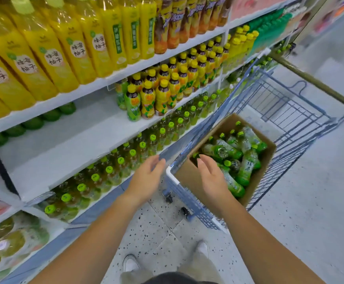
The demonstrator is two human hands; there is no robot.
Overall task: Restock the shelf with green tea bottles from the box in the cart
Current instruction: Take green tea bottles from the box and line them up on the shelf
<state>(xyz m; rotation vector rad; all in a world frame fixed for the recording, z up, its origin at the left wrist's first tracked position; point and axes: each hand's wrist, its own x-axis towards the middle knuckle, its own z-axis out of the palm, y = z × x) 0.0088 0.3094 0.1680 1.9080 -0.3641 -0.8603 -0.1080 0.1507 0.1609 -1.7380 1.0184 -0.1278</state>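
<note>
Both my hands empty, left [146,177] and right [210,177] fingers loose; loose-piled green-capped plastic tea bottles [242,165] under right palm may slip when grabbed.

The box [187,173] is open on top and free to enter from above; green tea bottles [247,167] lie jumbled inside. Left of the box, the cart [187,196] rim rises before the shelf [64,144] (its middle board mostly bare).
</note>
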